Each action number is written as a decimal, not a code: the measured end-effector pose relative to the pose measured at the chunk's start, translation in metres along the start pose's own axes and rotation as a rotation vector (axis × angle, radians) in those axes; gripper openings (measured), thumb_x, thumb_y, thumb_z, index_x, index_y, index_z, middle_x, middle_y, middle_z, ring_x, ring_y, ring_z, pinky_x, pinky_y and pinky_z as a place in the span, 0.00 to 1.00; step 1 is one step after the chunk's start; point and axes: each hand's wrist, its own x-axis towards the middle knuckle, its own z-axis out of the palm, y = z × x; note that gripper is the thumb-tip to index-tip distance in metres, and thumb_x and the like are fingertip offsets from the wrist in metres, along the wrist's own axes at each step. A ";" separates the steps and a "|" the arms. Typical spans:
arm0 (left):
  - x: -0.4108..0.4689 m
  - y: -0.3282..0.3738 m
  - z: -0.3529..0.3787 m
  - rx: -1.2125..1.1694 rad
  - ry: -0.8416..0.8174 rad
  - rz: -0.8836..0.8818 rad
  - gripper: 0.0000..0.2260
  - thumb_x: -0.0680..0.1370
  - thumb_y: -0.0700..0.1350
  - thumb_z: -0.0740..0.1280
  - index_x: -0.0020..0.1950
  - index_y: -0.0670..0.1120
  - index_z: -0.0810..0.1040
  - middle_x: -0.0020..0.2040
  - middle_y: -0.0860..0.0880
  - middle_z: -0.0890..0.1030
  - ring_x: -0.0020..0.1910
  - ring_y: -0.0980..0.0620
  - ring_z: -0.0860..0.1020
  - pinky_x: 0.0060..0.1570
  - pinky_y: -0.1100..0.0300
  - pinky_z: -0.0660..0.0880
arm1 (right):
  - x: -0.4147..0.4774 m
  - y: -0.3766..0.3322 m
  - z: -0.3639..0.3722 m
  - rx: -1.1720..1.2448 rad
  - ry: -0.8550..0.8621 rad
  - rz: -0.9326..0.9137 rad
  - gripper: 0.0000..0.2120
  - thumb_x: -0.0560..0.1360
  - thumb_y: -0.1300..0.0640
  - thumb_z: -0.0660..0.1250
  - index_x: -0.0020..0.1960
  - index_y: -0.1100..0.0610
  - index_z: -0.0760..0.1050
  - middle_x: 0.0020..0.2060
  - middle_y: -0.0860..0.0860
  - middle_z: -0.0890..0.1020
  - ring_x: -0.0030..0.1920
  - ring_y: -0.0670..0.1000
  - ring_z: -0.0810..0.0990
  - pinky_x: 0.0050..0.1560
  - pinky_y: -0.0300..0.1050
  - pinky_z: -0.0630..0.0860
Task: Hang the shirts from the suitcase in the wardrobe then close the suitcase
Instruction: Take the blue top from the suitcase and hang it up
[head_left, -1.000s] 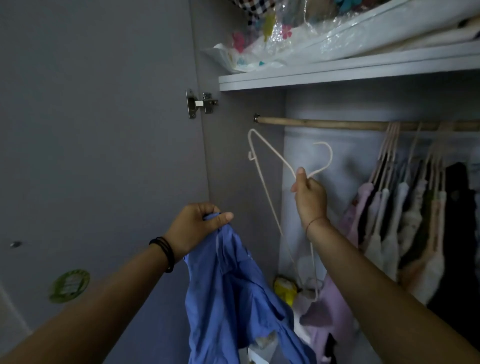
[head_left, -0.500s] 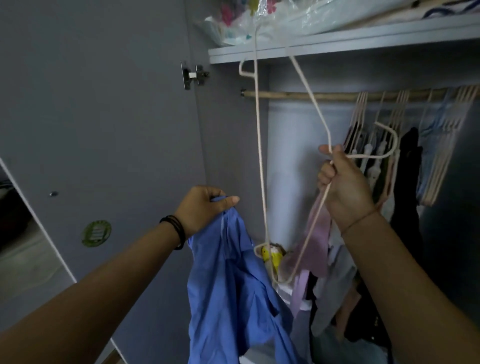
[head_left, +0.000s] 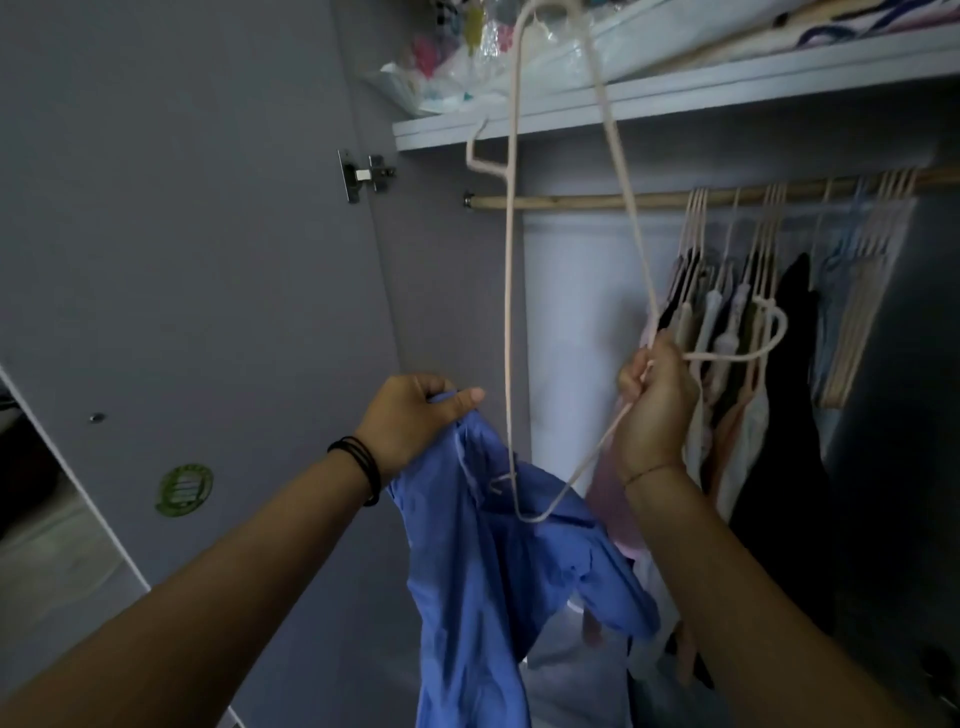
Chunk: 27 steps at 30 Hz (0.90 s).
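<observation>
At the bottom edge of view, your blue shirt (head_left: 483, 571) is cut off. Your left hand (head_left: 410, 421) pinches its soft, creased top between curled fingers and thumb. Your right hand (head_left: 654, 405) is clenched round the neck of a thin pale hanger (head_left: 509, 312) held on end; its lower corner overlaps the shirt, inside or not you cannot tell. Beyond, hung clothes (head_left: 727, 332) crowd the wooden rail (head_left: 571, 200).

Blue shirt (head_left: 498, 561) — pale hanger (head_left: 510, 312) above

The white wardrobe shelf (head_left: 727, 93) carries clear plastic bags (head_left: 447, 78) of colourful items. The wooden rail (head_left: 571, 200) below it carries pale hangers (head_left: 696, 221) bearing garments (head_left: 795, 364).
</observation>
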 end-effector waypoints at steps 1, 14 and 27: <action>0.000 0.005 -0.003 -0.010 -0.003 0.005 0.19 0.75 0.51 0.70 0.33 0.41 0.68 0.31 0.43 0.64 0.30 0.50 0.62 0.29 0.63 0.64 | -0.001 0.005 -0.005 -0.071 0.015 0.022 0.14 0.78 0.55 0.59 0.34 0.51 0.66 0.26 0.45 0.63 0.27 0.43 0.59 0.29 0.34 0.57; -0.008 0.003 -0.017 -0.061 -0.013 -0.037 0.17 0.75 0.50 0.69 0.35 0.39 0.72 0.32 0.43 0.68 0.31 0.50 0.66 0.29 0.64 0.67 | 0.007 -0.006 0.008 -0.037 -0.075 -0.025 0.18 0.80 0.60 0.56 0.31 0.54 0.59 0.24 0.47 0.61 0.26 0.45 0.59 0.28 0.32 0.61; -0.014 0.021 -0.030 -0.164 0.024 0.000 0.16 0.75 0.50 0.68 0.31 0.45 0.71 0.28 0.50 0.73 0.27 0.56 0.70 0.30 0.66 0.70 | -0.015 0.035 -0.015 -0.259 -0.116 0.051 0.21 0.78 0.59 0.58 0.27 0.51 0.61 0.21 0.43 0.65 0.27 0.43 0.63 0.37 0.42 0.62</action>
